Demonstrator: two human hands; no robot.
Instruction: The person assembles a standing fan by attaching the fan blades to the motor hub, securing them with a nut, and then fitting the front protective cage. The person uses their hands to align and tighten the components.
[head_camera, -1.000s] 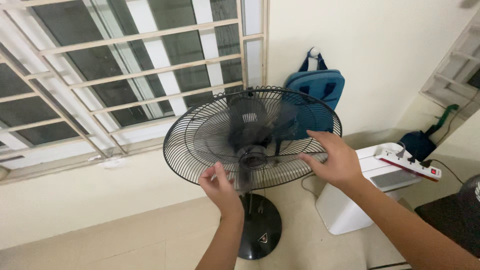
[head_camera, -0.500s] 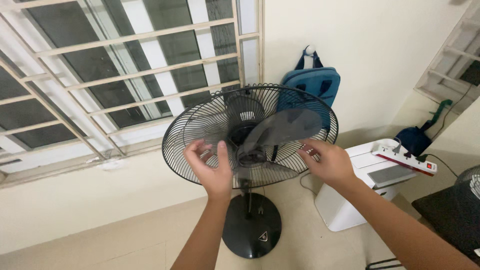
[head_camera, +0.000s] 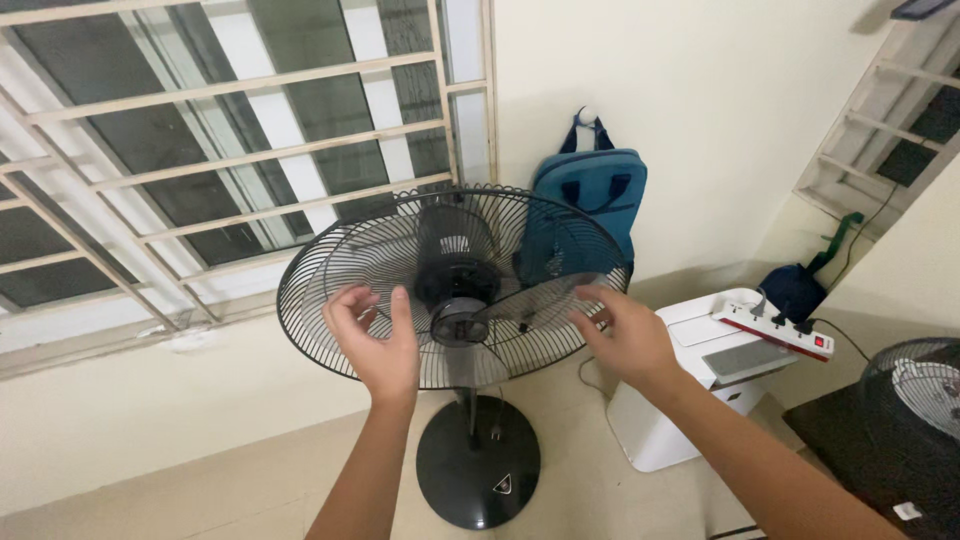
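- Black wire makes up the round rear guard (head_camera: 340, 270) of a pedestal fan, its thin ribs fanning out from the hub to a circular rim; no front guard covers it.
- Smoky, translucent plastic blades (head_camera: 545, 290) sit on the dark hub (head_camera: 458, 322), before the motor housing.
- Left hand (head_camera: 375, 335) is in front of the guard's lower left, fingers loosely curled and spread, gripping nothing.
- Right hand (head_camera: 625, 335) reaches at the guard's lower right rim, fingers half open near a blade tip; whether they touch it I cannot tell.
- Glossy round base (head_camera: 478, 475) stands on pale floor tiles, with bare floor to its left.
- White boxy appliance (head_camera: 680, 420) crowds the right side, a power strip (head_camera: 775, 328) lying on top.
- Blue fabric bag (head_camera: 590, 195) hangs on the wall just behind the guard's upper right edge.
- Barred window (head_camera: 200, 150) fills the left wall.
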